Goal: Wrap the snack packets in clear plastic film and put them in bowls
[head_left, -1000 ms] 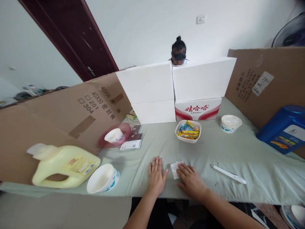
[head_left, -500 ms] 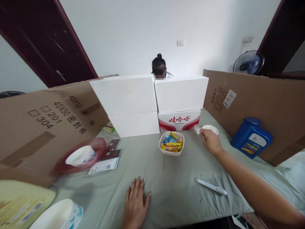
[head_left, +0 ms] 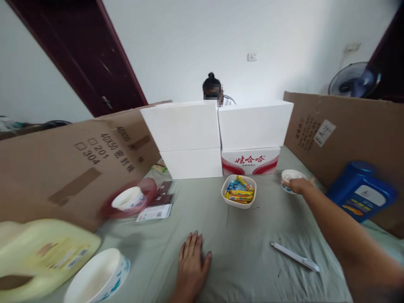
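My right hand point(head_left: 299, 185) reaches to the far right and has its fingers closed on the near side of a white paper bowl point(head_left: 289, 173). A printed pattern shows on the bowl's side; its contents are too blurred to make out. Palm down on the cloth, my left hand point(head_left: 191, 263) lies flat with its fingers spread, touching nothing else. Between and beyond the hands stands a square white bowl point(head_left: 239, 205) of yellow and blue wrapped sticks point(head_left: 240, 191). A white pen-like tool point(head_left: 295, 256) rests near the right forearm.
White boxes point(head_left: 189, 162) form a wall at the back, with a person point(head_left: 213, 90) behind. Cardboard panels point(head_left: 94, 172) flank both sides. A blue jug point(head_left: 361, 191) stands right. At left are a yellow jug point(head_left: 47, 252), a paper bowl point(head_left: 121, 269), a red plate point(head_left: 150, 191) and flat packets point(head_left: 154, 212).
My right hand was pinching a small clear item beside the bowl; now it grips the bowl, and that item no longer shows clearly. The view has swung left. My left hand stays flat.
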{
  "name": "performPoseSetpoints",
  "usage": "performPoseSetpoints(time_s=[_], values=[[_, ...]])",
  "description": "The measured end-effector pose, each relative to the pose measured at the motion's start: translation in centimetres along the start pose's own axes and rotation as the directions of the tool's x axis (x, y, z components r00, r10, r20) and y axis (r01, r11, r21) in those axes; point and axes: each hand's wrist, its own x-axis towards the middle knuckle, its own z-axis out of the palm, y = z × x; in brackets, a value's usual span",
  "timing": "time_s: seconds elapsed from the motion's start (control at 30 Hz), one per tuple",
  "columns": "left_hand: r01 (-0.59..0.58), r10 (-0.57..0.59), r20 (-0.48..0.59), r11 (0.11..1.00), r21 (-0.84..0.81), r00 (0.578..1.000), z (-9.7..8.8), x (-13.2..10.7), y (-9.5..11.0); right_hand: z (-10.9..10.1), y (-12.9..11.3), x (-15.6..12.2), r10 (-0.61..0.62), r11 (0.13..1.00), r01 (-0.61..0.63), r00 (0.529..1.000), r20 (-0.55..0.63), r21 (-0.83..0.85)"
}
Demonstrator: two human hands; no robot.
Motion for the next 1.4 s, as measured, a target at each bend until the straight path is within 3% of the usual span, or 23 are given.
performPoseSetpoints(time_s=[0.13, 0.23, 0.27, 0.33, 0.43, 0.5, 0.53, 0.63, 0.73, 0.87, 1.0, 1.13, 1.23, 1.3, 1.4], values=[[0.039, -0.036, 0.059, 0.998, -0.042, 0.998, -1.0, -0.2, 1.0, -0.1, -3.0, -2.9, -0.117, 0.993, 0.118, 0.990, -0.076, 0.015], [0.053, -0.048, 0.066, 0.996, -0.077, 0.997, -1.4, -0.1, 1.4, 2.3, -6.2, -8.6, -0.327, 0.938, 0.334, 0.942, -0.078, 0.096], [0.057, -0.051, 0.066, 0.994, -0.092, 0.997, -1.6, 0.2, 1.3, 3.6, -7.2, -11.0, -0.429, 0.889, 0.434, 0.901, -0.068, 0.145], [0.083, -0.076, 0.073, 0.990, -0.109, 0.994, -2.3, 1.6, 0.6, 6.2, -8.9, -16.0, -0.620, 0.716, 0.632, 0.771, -0.147, 0.295], [0.194, -0.190, 0.111, 0.981, -0.028, 0.976, -4.3, 5.9, -2.4, 9.7, -10.3, -22.3, -0.689, 0.594, 0.731, 0.678, -0.257, 0.336], [0.331, -0.350, 0.175, 0.935, 0.130, 0.920, -5.6, 9.3, -5.3, 11.1, -10.7, -24.8, -0.687, 0.559, 0.763, 0.645, -0.335, 0.324], [0.425, -0.470, 0.212, 0.877, 0.226, 0.857, -6.1, 10.8, -6.8, 11.6, -10.7, -25.6, -0.680, 0.545, 0.775, 0.632, -0.371, 0.321], [0.561, -0.634, 0.221, 0.765, 0.316, 0.741, -6.6, 13.8, -10.4, 12.0, -10.1, -26.8, -0.653, 0.511, 0.800, 0.600, -0.463, 0.315], [0.584, -0.668, 0.238, 0.738, 0.338, 0.705, -5.8, 14.0, -11.6, 11.8, -8.6, -26.9, -0.622, 0.523, 0.802, 0.591, -0.513, 0.290], [0.535, -0.622, 0.244, 0.774, 0.340, 0.744, -4.6, 12.2, -9.6, 11.7, -5.7, -26.5, -0.552, 0.605, 0.743, 0.651, -0.521, 0.287], [0.420, -0.502, 0.290, 0.856, 0.302, 0.815, -4.4, 9.1, -5.1, 12.0, -4.2, -26.3, -0.498, 0.643, 0.701, 0.689, -0.527, 0.309], [0.174, -0.212, 0.343, 0.975, 0.138, 0.915, -4.8, 4.4, 1.2, 12.1, -5.0, -26.7, -0.489, 0.632, 0.693, 0.704, -0.515, 0.347], [0.019, -0.014, 0.304, 1.000, -0.013, 0.952, -5.8, 2.1, 4.6, 11.6, -5.5, -26.7, -0.486, 0.634, 0.683, 0.717, -0.500, 0.362], [-0.016, 0.042, 0.289, 0.996, -0.091, 0.956, -6.8, 2.3, 5.1, 11.2, -5.1, -26.5, -0.481, 0.644, 0.674, 0.724, -0.494, 0.361], [0.029, 0.017, 0.350, 0.992, -0.126, 0.937, -7.8, 4.6, 3.5, 10.9, -3.8, -26.1, -0.450, 0.679, 0.644, 0.745, -0.492, 0.353]])
